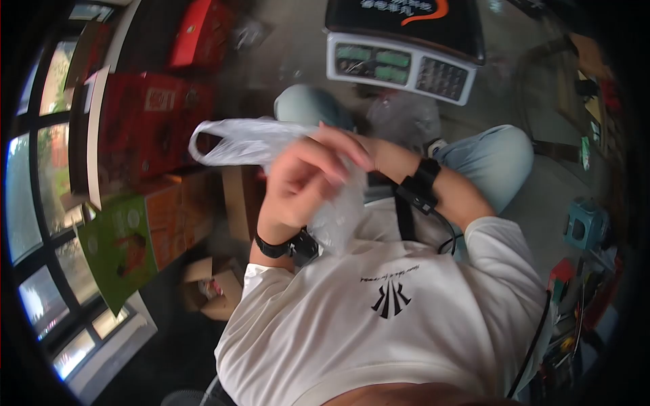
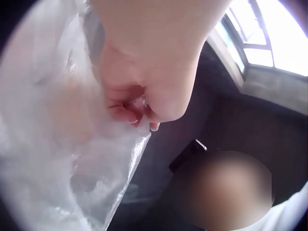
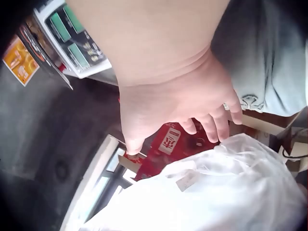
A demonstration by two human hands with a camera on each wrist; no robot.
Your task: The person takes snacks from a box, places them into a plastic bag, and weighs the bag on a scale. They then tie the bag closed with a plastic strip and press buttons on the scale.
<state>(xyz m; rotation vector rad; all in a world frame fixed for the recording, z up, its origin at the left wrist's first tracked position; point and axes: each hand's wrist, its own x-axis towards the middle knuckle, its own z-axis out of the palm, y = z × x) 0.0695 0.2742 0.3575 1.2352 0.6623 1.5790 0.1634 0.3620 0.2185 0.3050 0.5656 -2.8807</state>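
A thin, whitish plastic bag [image 1: 342, 213] hangs below the hands in the head view, with a handle loop sticking out to the left. My left hand [image 1: 305, 176] has curled fingers; in the left wrist view this hand [image 2: 144, 98] pinches the upper edge of the translucent bag [image 2: 72, 139]. Partly hidden behind it in the head view, my right hand shows better in the right wrist view, where the hand [image 3: 178, 103] has its fingers spread and loosely bent just above the bag [image 3: 207, 192]. Whether its fingertips touch the plastic, I cannot tell.
A white scale [image 1: 399, 68] with green displays stands beyond my knees. Red boxes [image 1: 152, 128], a green box [image 1: 122, 247] and an open carton [image 1: 213, 287] are at the left. A teal stool [image 1: 586, 223] is at the right. Another clear bag [image 1: 403, 115] lies between my legs.
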